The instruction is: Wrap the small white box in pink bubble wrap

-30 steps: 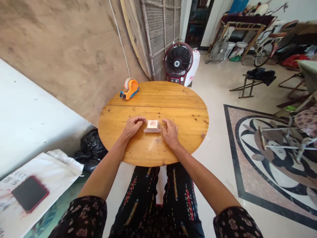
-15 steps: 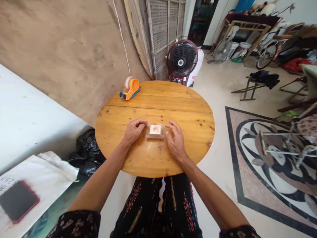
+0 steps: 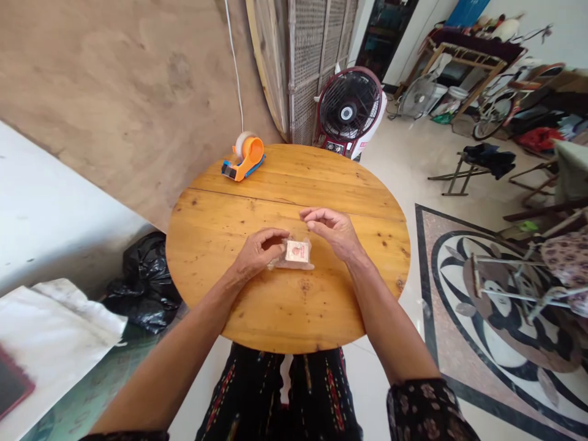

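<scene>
A small white box with a reddish print (image 3: 297, 251), wrapped in clear plastic, lies on the round wooden table (image 3: 294, 318). My left hand (image 3: 263, 250) is at the packet's left end, thumb in front and fingers curled behind, closed on the plastic wrap. Just above and to the right of the packet hovers my right hand (image 3: 334, 231). Its fingers are loosely bent, with a gap between thumb and forefinger and nothing held there.
An orange tape dispenser (image 3: 248, 156) with a roll stands at the table's back left. Behind the table is a dark red fan (image 3: 348, 113). Black plastic bags (image 3: 144, 282) lie on the left, and a folding stool (image 3: 462, 171) stands off to the right.
My left hand has closed on the packet's left end. My right hand has risen away from the table, its fingers now above the packet. The view has shifted slightly.
</scene>
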`<action>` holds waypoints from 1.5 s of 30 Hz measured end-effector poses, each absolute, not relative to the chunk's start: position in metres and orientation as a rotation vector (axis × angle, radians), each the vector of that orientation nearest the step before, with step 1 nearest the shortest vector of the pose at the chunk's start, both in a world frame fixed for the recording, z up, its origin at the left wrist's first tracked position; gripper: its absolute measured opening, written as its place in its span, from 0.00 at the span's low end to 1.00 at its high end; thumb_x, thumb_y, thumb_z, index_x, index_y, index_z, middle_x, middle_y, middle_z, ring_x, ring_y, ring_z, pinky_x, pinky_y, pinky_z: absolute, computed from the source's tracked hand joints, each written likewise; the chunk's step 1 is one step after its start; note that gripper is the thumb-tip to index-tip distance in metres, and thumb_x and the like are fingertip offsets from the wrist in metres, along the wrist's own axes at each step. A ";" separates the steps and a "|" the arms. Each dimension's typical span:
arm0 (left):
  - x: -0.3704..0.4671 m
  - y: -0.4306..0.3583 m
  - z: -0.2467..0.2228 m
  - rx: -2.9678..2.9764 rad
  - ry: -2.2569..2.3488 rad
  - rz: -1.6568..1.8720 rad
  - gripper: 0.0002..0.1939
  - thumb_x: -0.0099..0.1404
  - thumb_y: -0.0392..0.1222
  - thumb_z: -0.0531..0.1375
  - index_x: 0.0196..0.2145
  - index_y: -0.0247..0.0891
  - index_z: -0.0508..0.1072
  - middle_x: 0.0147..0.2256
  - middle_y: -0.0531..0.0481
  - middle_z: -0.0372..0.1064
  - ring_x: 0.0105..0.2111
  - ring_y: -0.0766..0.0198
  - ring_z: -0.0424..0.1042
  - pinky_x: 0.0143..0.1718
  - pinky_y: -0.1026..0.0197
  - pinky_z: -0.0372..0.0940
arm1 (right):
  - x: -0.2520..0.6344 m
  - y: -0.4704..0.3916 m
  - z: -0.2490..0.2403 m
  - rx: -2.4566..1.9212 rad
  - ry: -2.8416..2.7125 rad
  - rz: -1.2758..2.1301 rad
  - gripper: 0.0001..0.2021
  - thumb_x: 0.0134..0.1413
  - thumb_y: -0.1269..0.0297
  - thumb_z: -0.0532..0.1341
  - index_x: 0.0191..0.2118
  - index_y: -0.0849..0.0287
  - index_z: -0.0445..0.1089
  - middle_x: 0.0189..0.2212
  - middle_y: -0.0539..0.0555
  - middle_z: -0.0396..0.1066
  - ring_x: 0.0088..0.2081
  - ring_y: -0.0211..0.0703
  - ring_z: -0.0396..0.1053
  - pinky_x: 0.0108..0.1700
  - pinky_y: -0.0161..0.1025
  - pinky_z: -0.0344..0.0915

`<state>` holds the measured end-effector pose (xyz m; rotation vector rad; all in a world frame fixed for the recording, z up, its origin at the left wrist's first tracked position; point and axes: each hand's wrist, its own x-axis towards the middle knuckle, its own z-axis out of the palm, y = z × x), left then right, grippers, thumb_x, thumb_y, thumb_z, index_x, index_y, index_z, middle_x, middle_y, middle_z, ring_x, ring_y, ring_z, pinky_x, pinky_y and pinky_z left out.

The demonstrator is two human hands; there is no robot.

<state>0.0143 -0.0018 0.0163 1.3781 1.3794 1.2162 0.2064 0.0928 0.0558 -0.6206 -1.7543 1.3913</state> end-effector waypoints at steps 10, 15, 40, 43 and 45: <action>0.012 -0.001 0.019 1.416 1.392 1.147 0.18 0.58 0.45 0.60 0.44 0.34 0.76 0.45 0.41 0.75 0.46 0.53 0.73 0.51 0.51 0.66 | 0.223 0.087 0.060 -0.556 -2.403 1.067 0.04 0.53 0.63 0.66 0.36 0.53 0.73 0.51 0.52 0.70 0.54 0.46 0.67 0.59 0.49 0.60; 0.013 -0.001 0.021 1.344 1.379 1.194 0.17 0.58 0.45 0.60 0.43 0.33 0.76 0.44 0.42 0.75 0.44 0.55 0.73 0.47 0.55 0.67 | 0.215 0.084 0.051 -0.560 -2.510 0.883 0.07 0.52 0.63 0.66 0.38 0.52 0.72 0.52 0.53 0.69 0.55 0.49 0.66 0.58 0.51 0.59; 0.012 0.000 0.026 1.497 1.339 1.145 0.18 0.56 0.43 0.60 0.43 0.36 0.76 0.45 0.44 0.75 0.45 0.53 0.74 0.50 0.53 0.67 | 0.207 0.081 0.047 -0.608 -2.388 0.813 0.04 0.57 0.69 0.60 0.32 0.54 0.71 0.44 0.52 0.76 0.47 0.46 0.72 0.53 0.47 0.59; 0.012 0.000 0.025 1.558 1.363 1.131 0.18 0.56 0.42 0.60 0.44 0.36 0.76 0.46 0.44 0.74 0.46 0.53 0.73 0.50 0.53 0.66 | 0.207 0.080 0.047 -0.598 -2.397 0.820 0.05 0.57 0.69 0.60 0.31 0.55 0.71 0.44 0.52 0.76 0.45 0.45 0.73 0.52 0.47 0.59; 0.012 0.000 0.025 1.586 1.377 1.117 0.18 0.56 0.42 0.60 0.44 0.36 0.76 0.46 0.45 0.74 0.45 0.54 0.73 0.50 0.54 0.66 | 0.207 0.079 0.047 -0.587 -2.405 0.815 0.05 0.57 0.69 0.60 0.30 0.55 0.71 0.44 0.52 0.76 0.44 0.45 0.73 0.51 0.46 0.59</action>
